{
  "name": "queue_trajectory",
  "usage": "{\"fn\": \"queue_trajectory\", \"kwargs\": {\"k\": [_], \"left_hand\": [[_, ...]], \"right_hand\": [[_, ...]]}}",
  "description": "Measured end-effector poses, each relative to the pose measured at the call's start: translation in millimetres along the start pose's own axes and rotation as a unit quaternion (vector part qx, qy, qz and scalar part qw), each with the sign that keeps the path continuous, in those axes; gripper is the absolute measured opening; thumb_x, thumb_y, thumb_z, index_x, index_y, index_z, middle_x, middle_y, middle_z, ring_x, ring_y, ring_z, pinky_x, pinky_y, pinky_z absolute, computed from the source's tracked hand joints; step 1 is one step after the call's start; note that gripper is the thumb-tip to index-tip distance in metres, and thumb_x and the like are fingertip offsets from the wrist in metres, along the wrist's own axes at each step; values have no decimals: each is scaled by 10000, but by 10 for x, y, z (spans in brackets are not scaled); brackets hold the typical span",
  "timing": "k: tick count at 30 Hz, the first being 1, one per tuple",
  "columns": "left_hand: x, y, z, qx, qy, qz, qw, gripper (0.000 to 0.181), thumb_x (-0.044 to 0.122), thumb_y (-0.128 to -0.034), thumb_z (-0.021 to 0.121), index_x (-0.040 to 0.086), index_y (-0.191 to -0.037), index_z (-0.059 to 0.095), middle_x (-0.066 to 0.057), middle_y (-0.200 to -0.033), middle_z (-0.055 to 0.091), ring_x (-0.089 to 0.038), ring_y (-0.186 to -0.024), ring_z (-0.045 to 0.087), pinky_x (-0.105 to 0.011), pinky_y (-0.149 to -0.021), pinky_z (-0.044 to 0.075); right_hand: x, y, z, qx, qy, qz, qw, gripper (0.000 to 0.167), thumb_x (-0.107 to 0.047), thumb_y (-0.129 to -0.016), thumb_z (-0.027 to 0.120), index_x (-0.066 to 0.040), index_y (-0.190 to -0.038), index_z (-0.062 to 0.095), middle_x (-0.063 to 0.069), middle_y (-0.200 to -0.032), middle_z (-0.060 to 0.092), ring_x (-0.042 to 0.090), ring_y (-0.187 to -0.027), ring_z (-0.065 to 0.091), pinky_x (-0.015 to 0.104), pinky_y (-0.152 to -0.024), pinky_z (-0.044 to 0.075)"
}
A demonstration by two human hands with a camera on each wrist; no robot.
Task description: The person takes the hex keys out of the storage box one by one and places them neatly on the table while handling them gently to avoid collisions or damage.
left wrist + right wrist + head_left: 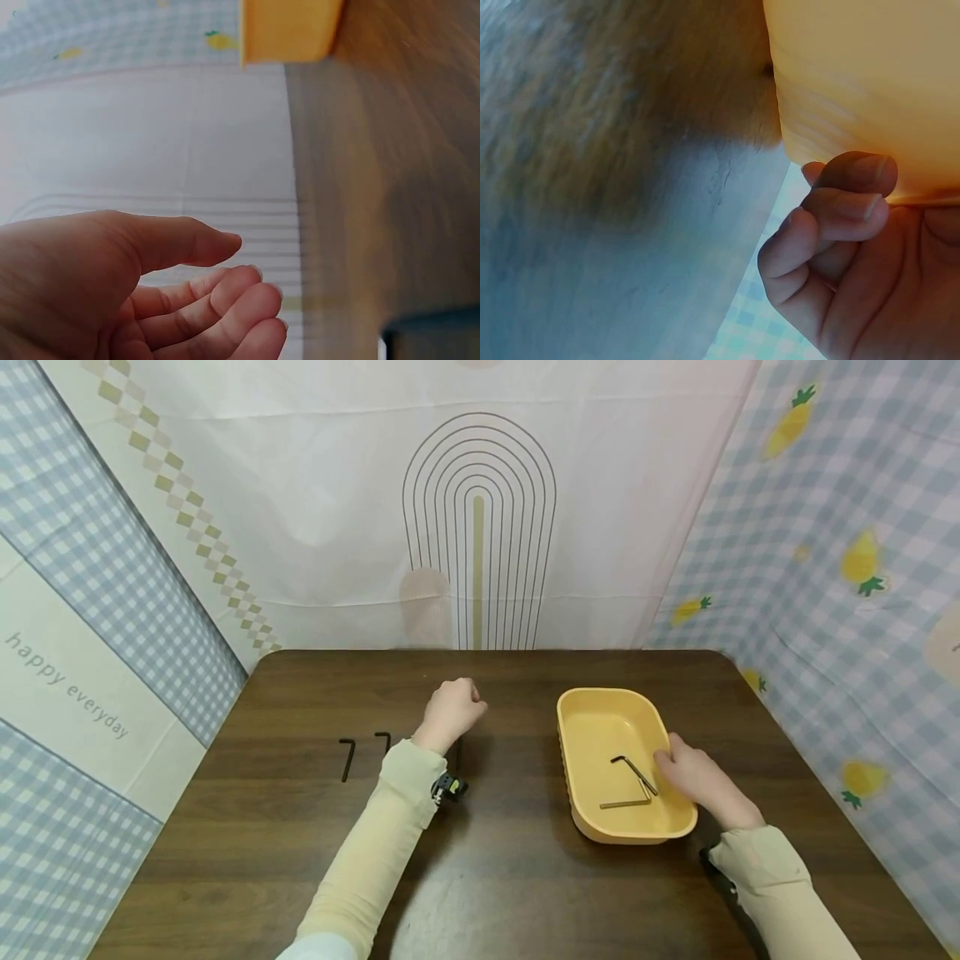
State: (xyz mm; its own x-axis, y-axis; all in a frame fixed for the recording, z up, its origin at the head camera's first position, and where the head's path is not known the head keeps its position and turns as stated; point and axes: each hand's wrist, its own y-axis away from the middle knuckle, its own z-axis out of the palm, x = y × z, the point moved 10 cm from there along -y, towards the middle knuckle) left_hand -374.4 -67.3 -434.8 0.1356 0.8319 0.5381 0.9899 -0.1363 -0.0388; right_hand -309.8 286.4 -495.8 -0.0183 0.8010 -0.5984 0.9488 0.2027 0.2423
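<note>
My right hand [693, 777] grips the right side of a yellow plastic basket [592, 710]; in the right wrist view its curled fingers [847, 214] lie against the basket's outside. Two hex keys lie inside, a dark hex key [637, 774] and a brass-toned hex key [624, 803]. Left of the basket, my left hand [452, 710] is over the table, holding nothing. The left wrist view shows its fingers [251, 315] loosely bent, apart from the thumb. Black hex keys rest on the table: one at far left [348, 760], another [383, 740] partly behind my arm, and one [459, 753] beside the left wrist.
The dark wooden table [525, 893] reaches back to a white printed curtain [322, 527]. A checked curtain with pineapples [825, 627] hangs along the right side. A small black device [448, 787] is strapped to my left wrist.
</note>
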Motion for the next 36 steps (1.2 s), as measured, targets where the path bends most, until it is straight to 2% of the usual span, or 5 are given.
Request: {"fn": "queue_trajectory", "kwargs": {"k": [6,16,26,31,36], "left_hand": [[398,-34,-21,95,-170,507,9985,92,167,-916,640,77,-908,648,-72,-859,681,-253,-747,634,-394,-666,513],[991,-136,136,-151,-73,1193,9927,116,204,-955,641,93,-919,644,-18,-801,640,-173,-663,570,-308,-617,472],[1658,-122,255,-320,-236,1830,9823,128,236,-973,626,125,-909,629,39,-770,620,-130,-636,560,-274,-602,451],[1894,-100,330,-516,-296,2016,9777,121,241,-985,612,139,-920,624,53,-757,611,-116,-622,560,-263,-585,446],[2003,-60,440,-721,-393,2104,9742,117,232,-992,605,143,-917,610,47,-734,604,-102,-587,544,-245,-537,435]], "right_hand": [[4,-12,2,-22,45,13,10000,544,-307,-1088,291,119,-1424,251,138,-729,535,233,-550,587,383,-511,460],[-2,-26,-12,63,126,-23,9999,562,-317,-1085,283,125,-1430,246,139,-737,531,226,-566,587,376,-527,464],[0,-16,5,71,74,-25,9999,532,-314,-1086,288,120,-1394,279,145,-736,537,233,-557,590,383,-518,473],[24,-22,12,34,114,17,9999,547,-336,-1089,277,119,-1391,286,144,-748,533,229,-584,588,377,-538,471],[16,-25,-6,140,285,-30,9995,510,-340,-1086,271,112,-1309,352,131,-728,508,225,-597,567,363,-554,453]]}}
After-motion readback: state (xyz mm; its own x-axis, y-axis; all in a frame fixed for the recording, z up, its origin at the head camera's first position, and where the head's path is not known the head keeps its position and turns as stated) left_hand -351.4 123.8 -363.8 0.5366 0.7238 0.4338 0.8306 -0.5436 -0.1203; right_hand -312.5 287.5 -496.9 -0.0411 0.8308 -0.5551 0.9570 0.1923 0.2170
